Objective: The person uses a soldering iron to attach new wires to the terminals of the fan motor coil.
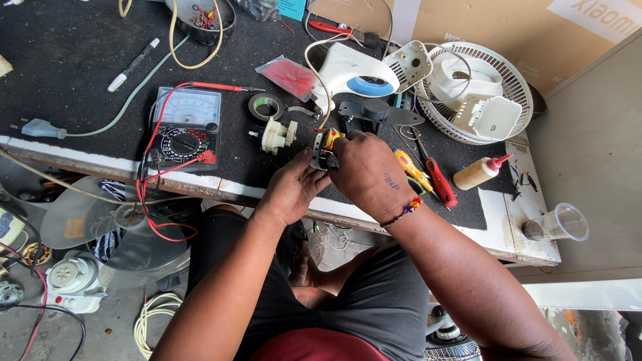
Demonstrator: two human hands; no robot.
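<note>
1. A small metal part with yellow windings (326,146) is gripped between both hands at the near edge of the black bench mat (80,60).
2. The left hand (294,187) is closed on the part from below, thumb and fingertips pressed to its lower left side.
3. The right hand (370,175) is curled over the part from the right; its fingertips are hidden, a beaded bracelet (404,210) being worn at the wrist.
4. Just left of the hands, a cream plastic gear housing (278,135) is seen, with a roll of black tape (265,106) beyond it.
5. Farther left, an analogue multimeter (183,127) with red leads is laid.
6. Just right of the right hand, a yellow-handled tool (409,168) and a red-handled screwdriver (438,180) are laid, then a glue bottle (479,172).
7. Beyond the hands, a white fan body (351,77) and a fan grille (511,90) are placed.
</note>
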